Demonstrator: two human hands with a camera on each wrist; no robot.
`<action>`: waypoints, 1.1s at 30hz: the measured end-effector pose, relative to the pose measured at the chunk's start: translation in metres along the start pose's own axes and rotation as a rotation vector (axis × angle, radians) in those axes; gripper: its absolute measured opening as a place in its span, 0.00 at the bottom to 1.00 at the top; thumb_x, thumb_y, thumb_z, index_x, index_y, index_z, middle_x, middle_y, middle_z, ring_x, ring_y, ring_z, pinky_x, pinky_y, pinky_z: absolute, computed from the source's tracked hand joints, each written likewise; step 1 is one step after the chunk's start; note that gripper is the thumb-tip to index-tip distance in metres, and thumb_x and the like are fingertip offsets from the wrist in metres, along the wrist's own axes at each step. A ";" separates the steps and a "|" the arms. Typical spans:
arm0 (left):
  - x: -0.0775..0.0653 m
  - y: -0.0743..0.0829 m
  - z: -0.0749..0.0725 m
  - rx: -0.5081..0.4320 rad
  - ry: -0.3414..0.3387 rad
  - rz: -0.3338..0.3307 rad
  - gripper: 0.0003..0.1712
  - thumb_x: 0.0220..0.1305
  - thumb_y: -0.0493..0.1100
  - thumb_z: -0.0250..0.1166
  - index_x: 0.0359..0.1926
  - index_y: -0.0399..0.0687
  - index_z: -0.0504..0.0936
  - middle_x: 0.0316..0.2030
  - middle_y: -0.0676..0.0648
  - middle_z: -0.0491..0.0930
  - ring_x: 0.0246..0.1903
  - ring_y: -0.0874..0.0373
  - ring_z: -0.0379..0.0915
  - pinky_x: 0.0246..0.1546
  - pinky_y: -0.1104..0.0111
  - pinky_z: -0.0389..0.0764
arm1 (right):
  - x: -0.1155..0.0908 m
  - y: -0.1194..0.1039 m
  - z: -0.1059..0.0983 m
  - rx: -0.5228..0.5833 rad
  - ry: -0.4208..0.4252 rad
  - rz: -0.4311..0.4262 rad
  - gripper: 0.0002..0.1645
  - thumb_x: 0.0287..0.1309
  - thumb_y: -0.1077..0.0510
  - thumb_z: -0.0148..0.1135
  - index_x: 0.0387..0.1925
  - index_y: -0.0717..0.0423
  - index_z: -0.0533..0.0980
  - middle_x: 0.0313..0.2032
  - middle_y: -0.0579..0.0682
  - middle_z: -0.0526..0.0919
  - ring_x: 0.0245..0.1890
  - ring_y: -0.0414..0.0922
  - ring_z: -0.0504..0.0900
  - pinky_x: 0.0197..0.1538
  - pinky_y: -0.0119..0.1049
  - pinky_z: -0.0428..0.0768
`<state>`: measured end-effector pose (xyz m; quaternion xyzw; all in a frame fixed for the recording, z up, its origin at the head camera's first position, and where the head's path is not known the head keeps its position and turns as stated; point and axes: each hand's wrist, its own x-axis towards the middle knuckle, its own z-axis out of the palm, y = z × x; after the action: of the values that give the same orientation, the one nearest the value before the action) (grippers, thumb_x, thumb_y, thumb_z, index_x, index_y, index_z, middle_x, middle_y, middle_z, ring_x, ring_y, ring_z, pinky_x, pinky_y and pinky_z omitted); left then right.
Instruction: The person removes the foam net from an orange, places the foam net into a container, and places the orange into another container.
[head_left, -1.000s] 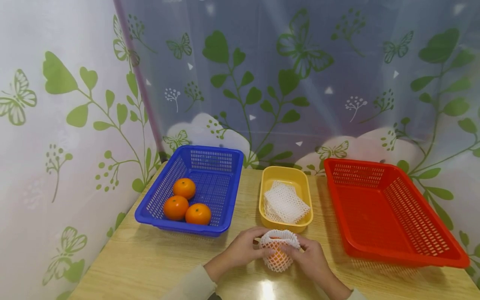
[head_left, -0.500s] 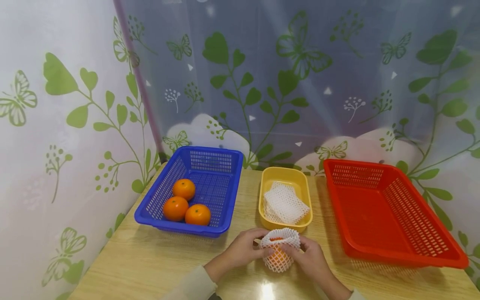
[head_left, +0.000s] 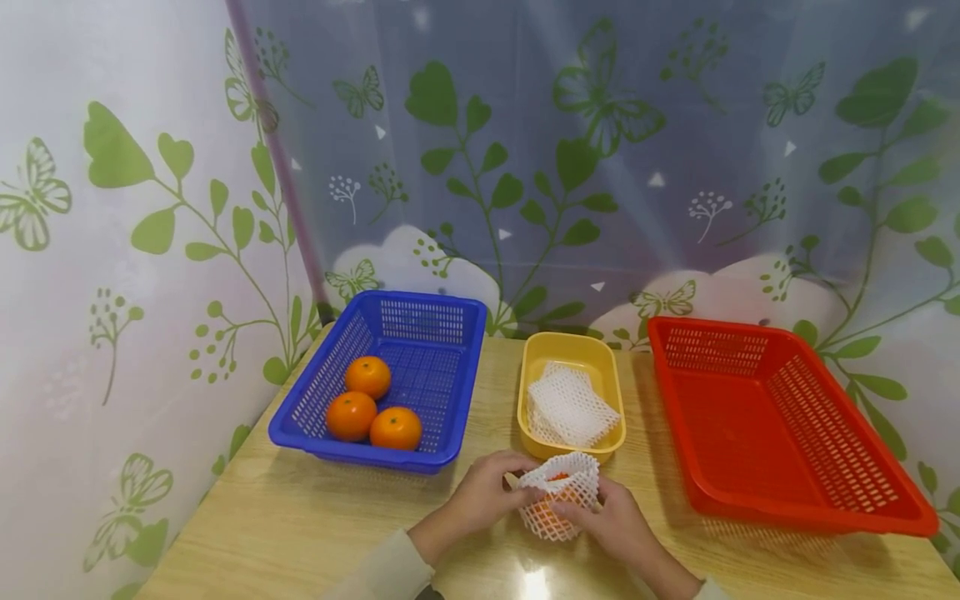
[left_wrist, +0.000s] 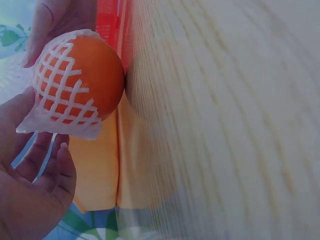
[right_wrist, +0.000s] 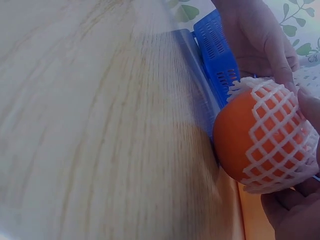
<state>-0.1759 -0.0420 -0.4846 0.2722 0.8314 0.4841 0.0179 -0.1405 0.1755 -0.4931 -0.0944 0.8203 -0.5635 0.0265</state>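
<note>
An orange point(left_wrist: 107, 75) sits partly inside a white foam net sleeve point(head_left: 576, 472), just in front of the yellow tub. In both wrist views the bottom of the orange is bare and close to the tabletop, while the net covers its upper part. My left hand point(head_left: 483, 500) pinches the net's left side between thumb and fingers. From the right, my right hand point(head_left: 621, 518) holds the net and orange, its thumb on the near side. Some fingers of both hands are hidden behind the net in the head view.
Left on the wooden table point(head_left: 300, 533) stands a blue basket point(head_left: 442, 333) with several oranges point(head_left: 396, 428). A yellow tub point(head_left: 570, 346) behind my hands holds white foam nets point(head_left: 572, 404). A red basket point(head_left: 757, 433) stands at the right.
The net's top edge has risen slightly and its opening has shifted a little. My left hand has moved slightly up; my right thumb has slid down and left along the net.
</note>
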 end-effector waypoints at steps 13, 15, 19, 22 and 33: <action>0.001 -0.001 -0.006 -0.022 -0.087 -0.002 0.24 0.57 0.50 0.72 0.54 0.48 0.81 0.47 0.51 0.80 0.45 0.63 0.75 0.39 0.75 0.79 | 0.002 0.003 0.005 -0.001 0.043 -0.040 0.20 0.52 0.57 0.73 0.46 0.63 0.80 0.40 0.51 0.86 0.40 0.36 0.81 0.45 0.31 0.80; 0.001 0.000 -0.007 -0.027 -0.119 -0.009 0.27 0.58 0.49 0.72 0.57 0.47 0.79 0.50 0.50 0.79 0.48 0.61 0.75 0.42 0.75 0.79 | 0.002 0.004 0.005 -0.004 0.060 -0.043 0.19 0.52 0.57 0.73 0.44 0.62 0.81 0.38 0.49 0.86 0.39 0.36 0.81 0.44 0.31 0.79; 0.001 0.000 -0.006 -0.025 -0.150 -0.010 0.30 0.57 0.49 0.72 0.59 0.46 0.76 0.52 0.48 0.78 0.51 0.60 0.73 0.45 0.75 0.79 | 0.003 0.002 0.004 0.014 0.084 -0.063 0.15 0.52 0.58 0.72 0.42 0.60 0.83 0.37 0.48 0.87 0.38 0.36 0.82 0.43 0.31 0.80; 0.002 -0.001 -0.005 -0.024 -0.156 -0.009 0.32 0.57 0.49 0.73 0.61 0.45 0.76 0.53 0.48 0.78 0.52 0.60 0.73 0.46 0.75 0.79 | 0.003 -0.001 0.004 0.021 0.120 -0.083 0.12 0.51 0.63 0.72 0.40 0.61 0.84 0.36 0.50 0.87 0.37 0.35 0.82 0.41 0.30 0.80; 0.002 -0.003 -0.004 0.026 -0.155 0.042 0.33 0.58 0.49 0.72 0.62 0.42 0.75 0.54 0.46 0.77 0.52 0.58 0.73 0.46 0.72 0.80 | 0.004 -0.003 0.004 -0.011 0.270 -0.100 0.15 0.40 0.79 0.62 0.30 0.65 0.85 0.27 0.46 0.84 0.25 0.33 0.73 0.31 0.27 0.76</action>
<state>-0.1803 -0.0450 -0.4848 0.3267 0.8278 0.4510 0.0686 -0.1430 0.1700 -0.4916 -0.0586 0.8137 -0.5673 -0.1126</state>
